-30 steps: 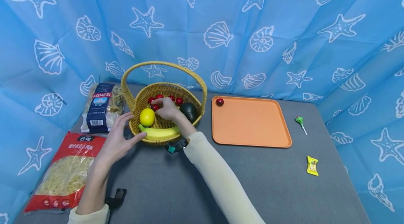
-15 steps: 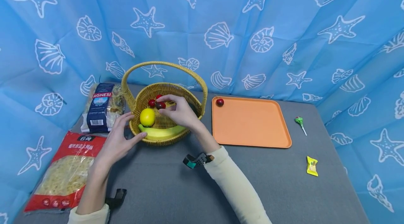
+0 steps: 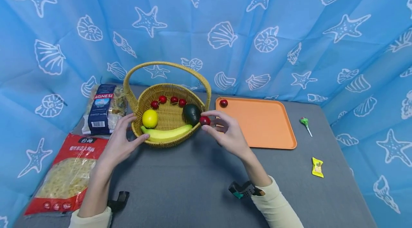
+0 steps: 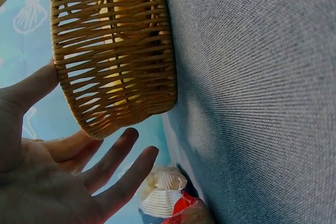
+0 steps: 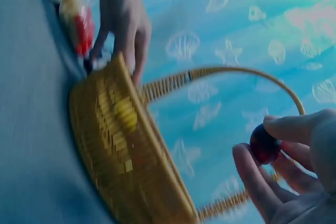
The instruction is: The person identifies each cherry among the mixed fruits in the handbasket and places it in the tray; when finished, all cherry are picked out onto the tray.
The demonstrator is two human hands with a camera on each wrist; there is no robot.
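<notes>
My right hand [image 3: 230,135] pinches a dark red cherry [image 3: 205,120] between thumb and fingertips, just off the right rim of the wicker basket [image 3: 167,144]. In the right wrist view, the cherry [image 5: 265,144] shows between the fingertips. At the basket's left end, my left hand [image 3: 119,145] rests thumb and fingertips on the rim; its fingers look straight and spread in the left wrist view. Inside the basket lie a yellow lemon [image 3: 150,118], a banana [image 3: 167,134], an avocado [image 3: 192,114] and several red cherries [image 3: 162,99].
An orange tray [image 3: 260,124] stands right of the basket, with one cherry [image 3: 223,103] in its far left corner. Farther right lie a green lollipop [image 3: 304,122] and a yellow wrapped candy [image 3: 317,167]. Pasta bags [image 3: 104,108] lie at left, including a red one [image 3: 69,174].
My right hand has lifted the cherry out of the basket and carried it right, past the rim toward the tray. My left hand stays at the basket's left end.
</notes>
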